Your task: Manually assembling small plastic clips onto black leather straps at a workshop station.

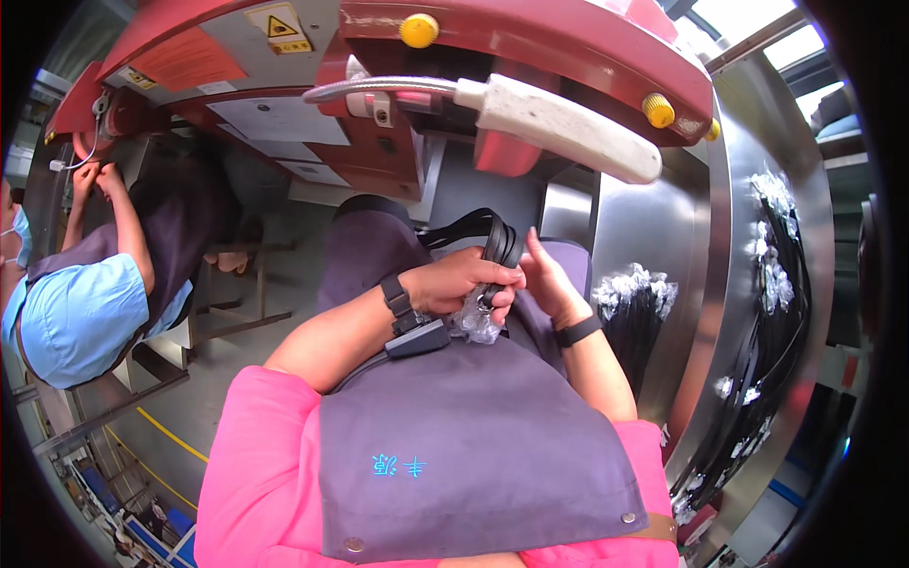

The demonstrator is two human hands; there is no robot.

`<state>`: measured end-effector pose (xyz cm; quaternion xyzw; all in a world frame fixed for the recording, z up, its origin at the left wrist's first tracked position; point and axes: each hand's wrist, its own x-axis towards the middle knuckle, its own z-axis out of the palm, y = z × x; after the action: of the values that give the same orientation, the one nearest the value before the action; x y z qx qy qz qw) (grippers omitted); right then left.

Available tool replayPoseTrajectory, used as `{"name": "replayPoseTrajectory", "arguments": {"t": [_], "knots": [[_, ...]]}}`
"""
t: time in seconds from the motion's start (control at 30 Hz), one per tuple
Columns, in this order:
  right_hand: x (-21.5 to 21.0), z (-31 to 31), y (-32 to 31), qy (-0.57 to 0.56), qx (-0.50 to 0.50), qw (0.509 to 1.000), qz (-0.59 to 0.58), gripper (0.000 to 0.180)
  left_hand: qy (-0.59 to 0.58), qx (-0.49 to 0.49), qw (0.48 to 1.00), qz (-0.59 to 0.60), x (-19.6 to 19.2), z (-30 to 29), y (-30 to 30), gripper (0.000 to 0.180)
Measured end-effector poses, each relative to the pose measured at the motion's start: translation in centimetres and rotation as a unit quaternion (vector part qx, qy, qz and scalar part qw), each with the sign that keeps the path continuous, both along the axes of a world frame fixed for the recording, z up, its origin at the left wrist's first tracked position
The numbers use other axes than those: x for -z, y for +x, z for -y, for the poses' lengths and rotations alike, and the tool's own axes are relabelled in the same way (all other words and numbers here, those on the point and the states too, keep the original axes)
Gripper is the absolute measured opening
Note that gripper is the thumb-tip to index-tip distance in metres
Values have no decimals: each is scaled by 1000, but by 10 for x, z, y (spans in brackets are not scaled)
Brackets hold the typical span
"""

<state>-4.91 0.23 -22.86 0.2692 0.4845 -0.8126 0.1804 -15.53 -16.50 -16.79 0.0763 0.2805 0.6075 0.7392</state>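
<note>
My left hand [453,282] is closed around a looped bundle of black cable [503,246] in front of my lap. Clear crinkled plastic wrap [476,322] covers the lower end of the bundle, below the fingers. Close beside it on the right is my right hand [555,287], its fingers stretched out and holding nothing that shows; its far side is partly hidden. A dark wristband sits on each wrist. Next to the left wrist is a small dark box [418,340] with a cord.
A red machine [568,47] with yellow knobs and a pale handle [568,128] stands ahead. To the right, metal trays [663,204] hold black cables with plastic-wrapped ends [636,293]. At left, a co-worker in a blue shirt [95,308] sits with both hands raised at a machine.
</note>
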Motion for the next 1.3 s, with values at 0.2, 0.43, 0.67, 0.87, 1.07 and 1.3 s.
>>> {"name": "replayPoseTrajectory", "arguments": {"t": [0.2, 0.43, 0.67, 0.87, 1.07, 1.3], "knots": [[-44, 34, -35, -275, 198, 940, -41, 46, 23, 3, 999, -21, 8, -6, 6, 23], [-58, 27, -33, -225, 117, 967, -33, 25, 10, 16, 1000, -9, 12, 4, -9, 45], [-58, 16, -31, -187, 3, 980, -60, 44, 45, 38, 998, 8, 12, 4, -4, 41], [-46, 27, -39, -126, -23, 992, -21, 58, 58, 35, 998, -14, 17, 17, -4, 36], [-69, 23, -25, 220, -33, 965, -140, 55, 5, -224, 974, -21, 23, 21, -10, 22], [-127, 26, -8, 529, -98, 816, -211, 30, 3, -295, 955, -32, 14, 15, -3, 17]]}}
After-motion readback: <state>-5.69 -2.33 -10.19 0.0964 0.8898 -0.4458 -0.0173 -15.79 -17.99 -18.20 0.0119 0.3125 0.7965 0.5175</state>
